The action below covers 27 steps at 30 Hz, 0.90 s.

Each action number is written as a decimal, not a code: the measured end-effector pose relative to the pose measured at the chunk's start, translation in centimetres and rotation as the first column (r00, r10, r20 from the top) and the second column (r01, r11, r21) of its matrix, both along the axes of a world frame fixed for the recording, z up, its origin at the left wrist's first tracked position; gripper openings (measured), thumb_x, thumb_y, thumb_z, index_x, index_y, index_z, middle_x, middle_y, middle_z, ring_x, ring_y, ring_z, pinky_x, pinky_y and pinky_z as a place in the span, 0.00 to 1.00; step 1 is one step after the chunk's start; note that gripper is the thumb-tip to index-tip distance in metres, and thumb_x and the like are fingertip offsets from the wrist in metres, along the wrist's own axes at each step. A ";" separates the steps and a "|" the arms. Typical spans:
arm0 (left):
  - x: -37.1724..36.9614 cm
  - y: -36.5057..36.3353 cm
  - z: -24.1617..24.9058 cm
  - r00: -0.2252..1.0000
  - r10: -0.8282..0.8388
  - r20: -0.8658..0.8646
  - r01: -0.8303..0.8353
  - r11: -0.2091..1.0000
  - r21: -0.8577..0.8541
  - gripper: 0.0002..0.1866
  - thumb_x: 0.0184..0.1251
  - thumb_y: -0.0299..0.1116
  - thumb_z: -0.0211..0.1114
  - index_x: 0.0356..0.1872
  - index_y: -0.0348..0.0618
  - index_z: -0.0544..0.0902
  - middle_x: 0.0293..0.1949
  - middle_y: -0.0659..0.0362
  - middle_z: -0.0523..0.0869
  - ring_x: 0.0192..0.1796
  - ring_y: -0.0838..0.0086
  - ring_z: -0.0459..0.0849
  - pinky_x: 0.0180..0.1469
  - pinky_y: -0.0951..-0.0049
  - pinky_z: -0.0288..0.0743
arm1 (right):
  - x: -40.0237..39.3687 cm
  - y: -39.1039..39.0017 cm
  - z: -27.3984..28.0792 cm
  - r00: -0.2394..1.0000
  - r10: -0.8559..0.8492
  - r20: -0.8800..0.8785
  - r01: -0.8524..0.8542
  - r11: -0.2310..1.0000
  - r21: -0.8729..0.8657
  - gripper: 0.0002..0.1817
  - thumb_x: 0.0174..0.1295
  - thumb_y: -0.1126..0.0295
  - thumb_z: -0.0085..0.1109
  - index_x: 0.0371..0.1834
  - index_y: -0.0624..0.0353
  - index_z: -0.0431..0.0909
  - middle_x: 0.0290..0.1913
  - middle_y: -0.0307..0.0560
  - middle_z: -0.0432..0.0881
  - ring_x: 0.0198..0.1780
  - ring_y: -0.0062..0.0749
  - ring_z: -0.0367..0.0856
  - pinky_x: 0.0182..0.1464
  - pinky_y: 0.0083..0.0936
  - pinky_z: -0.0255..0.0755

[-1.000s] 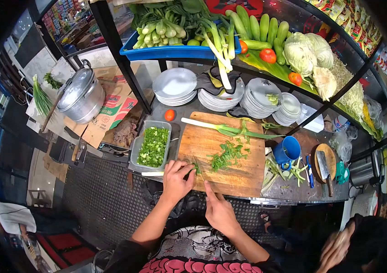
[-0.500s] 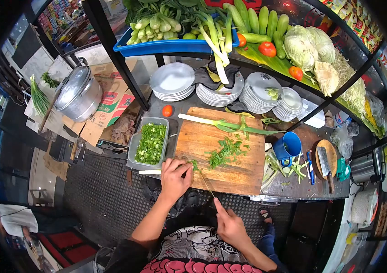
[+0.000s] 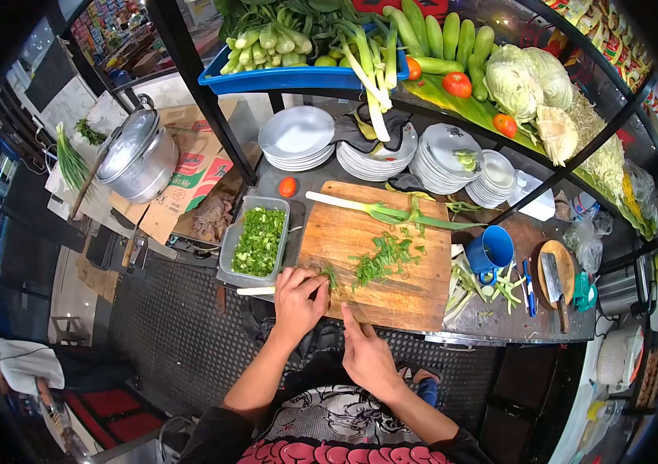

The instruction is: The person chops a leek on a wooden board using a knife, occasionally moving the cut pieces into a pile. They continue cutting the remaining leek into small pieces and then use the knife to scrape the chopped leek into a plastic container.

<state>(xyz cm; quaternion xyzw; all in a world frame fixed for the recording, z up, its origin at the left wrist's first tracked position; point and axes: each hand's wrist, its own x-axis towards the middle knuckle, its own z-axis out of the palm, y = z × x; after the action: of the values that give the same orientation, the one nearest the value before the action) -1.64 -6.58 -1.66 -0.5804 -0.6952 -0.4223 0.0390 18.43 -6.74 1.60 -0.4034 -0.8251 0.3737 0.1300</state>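
My left hand (image 3: 298,298) is closed over a leek, pressing it down at the lower left of the wooden cutting board (image 3: 414,298). The leek's white end (image 3: 256,291) sticks out past the hand to the left. Just right of it, my right hand (image 3: 367,356) is wrapped round a knife, index finger stretched forward; its blade is barely visible beside the cut greens (image 3: 330,277). Chopped leaves (image 3: 391,259) lie mid-board, and a second leek (image 3: 340,201) rests across the top. A plastic container (image 3: 286,232) of chopped greens stands left of the board.
Plate stacks (image 3: 296,139) line the back, below a blue tray (image 3: 306,80) of vegetables. A tomato (image 3: 288,186) sits near the container. Right of the board are a blue mug (image 3: 491,251), leek trimmings (image 3: 460,290) and a cleaver (image 3: 553,282) on a round board. A lidded pot (image 3: 139,166) stands left.
My right hand has moved up and left, bringing the knife closer to my left hand. The left hand stays on the leek.
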 end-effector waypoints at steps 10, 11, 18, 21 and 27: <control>0.2 0.1 0.4 1.000 0.006 0.014 -0.006 1.000 -0.019 0.05 0.60 0.24 0.79 0.37 0.41 0.95 0.38 0.57 0.89 0.43 0.59 0.83 0.49 0.61 0.76 | -0.7 0.5 -0.3 0.998 -0.005 -0.061 0.006 1.000 0.014 0.38 0.75 0.76 0.54 0.89 0.54 0.59 0.56 0.79 0.83 0.44 0.75 0.87 0.48 0.57 0.84; 0.2 0.1 0.4 1.000 0.007 0.010 -0.007 1.000 -0.023 0.05 0.60 0.24 0.79 0.37 0.41 0.95 0.38 0.57 0.89 0.43 0.59 0.83 0.49 0.61 0.76 | -0.7 0.5 -0.4 0.997 -0.011 -0.072 0.012 1.000 0.019 0.38 0.74 0.77 0.55 0.89 0.54 0.59 0.56 0.79 0.83 0.45 0.75 0.87 0.48 0.57 0.84; 0.0 0.2 -0.2 1.000 0.007 0.015 -0.007 1.000 0.012 0.05 0.59 0.26 0.79 0.36 0.44 0.94 0.39 0.61 0.89 0.44 0.61 0.82 0.48 0.62 0.73 | -0.6 0.8 -0.5 0.993 0.000 -0.114 0.001 1.000 0.016 0.38 0.74 0.77 0.54 0.89 0.55 0.59 0.60 0.78 0.82 0.48 0.75 0.87 0.51 0.55 0.84; 0.1 0.2 0.1 1.000 0.007 0.030 -0.007 1.000 0.000 0.05 0.60 0.25 0.79 0.36 0.41 0.95 0.38 0.57 0.89 0.44 0.59 0.83 0.49 0.60 0.76 | -0.7 0.7 -0.3 0.998 -0.003 -0.061 0.003 1.000 0.000 0.38 0.75 0.77 0.54 0.89 0.55 0.59 0.61 0.77 0.82 0.50 0.75 0.86 0.53 0.54 0.84; 0.1 0.1 0.1 0.999 0.005 0.032 -0.005 1.000 0.000 0.05 0.59 0.25 0.79 0.36 0.41 0.95 0.38 0.57 0.88 0.44 0.59 0.83 0.49 0.60 0.76 | -1.1 0.7 0.2 1.000 -0.010 -0.019 0.009 1.000 -0.019 0.38 0.75 0.76 0.55 0.88 0.57 0.59 0.61 0.80 0.82 0.52 0.75 0.86 0.54 0.54 0.85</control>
<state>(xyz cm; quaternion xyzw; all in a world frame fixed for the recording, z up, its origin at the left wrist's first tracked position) -1.57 -6.45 -1.52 -0.5717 -0.6972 -0.4315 0.0287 17.30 -6.01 1.82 -0.4049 -0.8183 0.3846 0.1358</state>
